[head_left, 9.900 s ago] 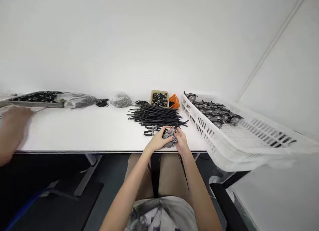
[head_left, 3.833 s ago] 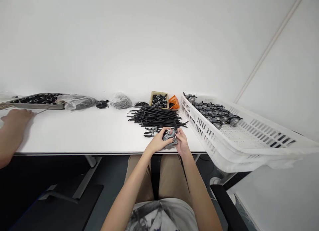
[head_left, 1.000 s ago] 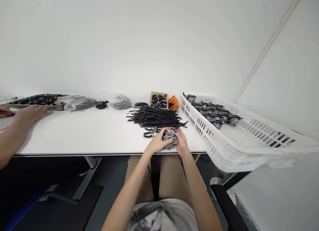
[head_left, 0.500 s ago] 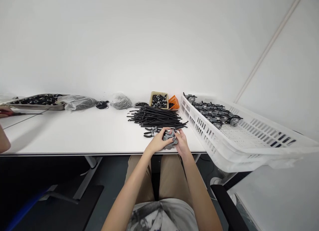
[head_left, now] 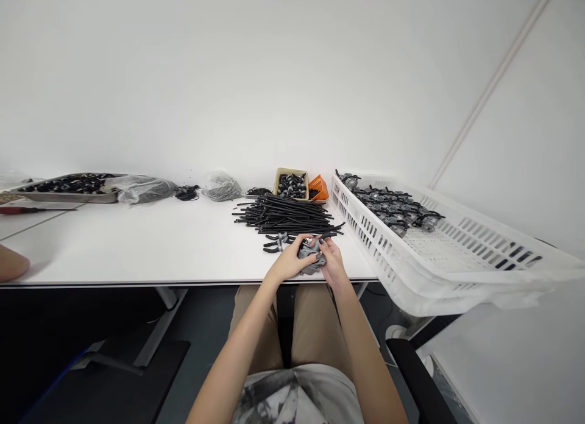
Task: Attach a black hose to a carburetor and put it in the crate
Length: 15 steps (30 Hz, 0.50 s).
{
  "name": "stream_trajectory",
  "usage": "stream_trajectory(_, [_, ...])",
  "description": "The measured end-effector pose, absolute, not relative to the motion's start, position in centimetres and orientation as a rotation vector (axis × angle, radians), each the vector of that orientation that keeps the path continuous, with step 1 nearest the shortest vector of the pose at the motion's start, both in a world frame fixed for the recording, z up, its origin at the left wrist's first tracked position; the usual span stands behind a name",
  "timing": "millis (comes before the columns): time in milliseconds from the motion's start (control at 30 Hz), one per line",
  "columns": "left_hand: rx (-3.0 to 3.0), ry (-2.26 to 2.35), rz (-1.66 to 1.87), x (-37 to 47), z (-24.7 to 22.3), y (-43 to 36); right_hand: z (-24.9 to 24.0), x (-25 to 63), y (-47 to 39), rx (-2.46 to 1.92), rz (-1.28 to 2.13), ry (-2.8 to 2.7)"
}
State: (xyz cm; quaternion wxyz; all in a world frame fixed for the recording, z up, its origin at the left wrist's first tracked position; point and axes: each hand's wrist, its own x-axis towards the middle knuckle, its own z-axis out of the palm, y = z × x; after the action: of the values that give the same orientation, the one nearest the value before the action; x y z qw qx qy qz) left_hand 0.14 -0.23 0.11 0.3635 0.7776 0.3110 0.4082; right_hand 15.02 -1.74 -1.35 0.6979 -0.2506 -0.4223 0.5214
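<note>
Grey part [head_left: 311, 253] sits between both hands' fingers [head_left: 305, 262].

Bright, even light; faint shadows; wide-angle edge stretch.

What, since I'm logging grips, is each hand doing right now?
Left hand: closed on the grey part.
Right hand: closed on the grey part's other side; whether it also grips a black tube cannot be told.
</note>
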Motion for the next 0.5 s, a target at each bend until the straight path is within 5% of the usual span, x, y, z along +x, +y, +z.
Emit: stream_trajectory(500, [1.994,0.796,1.056,0.11,0.14,-0.30,-0.89,14.88,-2.13,-0.573,1.166,-0.908])
